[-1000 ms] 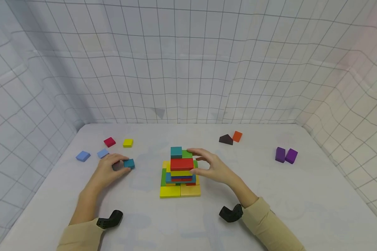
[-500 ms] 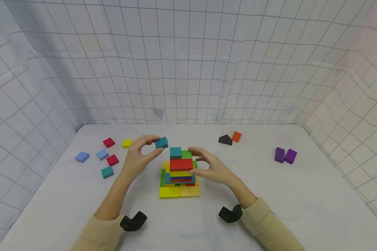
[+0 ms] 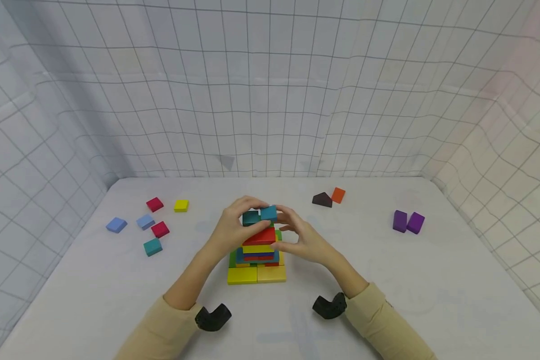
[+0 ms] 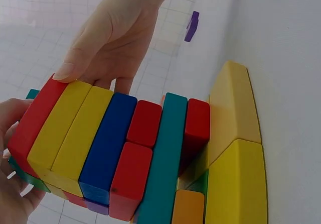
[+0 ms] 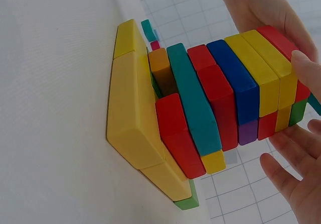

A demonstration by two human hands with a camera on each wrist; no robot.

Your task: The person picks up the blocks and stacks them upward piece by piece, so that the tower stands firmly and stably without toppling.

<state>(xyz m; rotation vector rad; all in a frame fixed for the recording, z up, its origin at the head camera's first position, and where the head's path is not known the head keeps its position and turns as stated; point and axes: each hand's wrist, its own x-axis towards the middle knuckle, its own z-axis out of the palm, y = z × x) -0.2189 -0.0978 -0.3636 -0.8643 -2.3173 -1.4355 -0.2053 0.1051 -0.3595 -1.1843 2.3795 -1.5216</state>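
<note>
A tower of coloured wooden blocks stands on the table, its layers red, yellow, blue and teal over a yellow base. At its top, my left hand pinches a teal block between thumb and fingers, beside another teal block. My right hand holds the tower's upper right side, thumb by the front of the red block and fingers reaching behind. In the right wrist view, the right thumb lies against the upper layers. The fingers partly hide the tower's top.
Left on the table lie two red blocks, two light blue blocks, a teal block and a yellow block. A dark brown block, an orange block and two purple blocks lie right.
My left hand has lifted the teal block from the table on the left and carried it right to the tower's top. My right hand has stayed at the tower.
</note>
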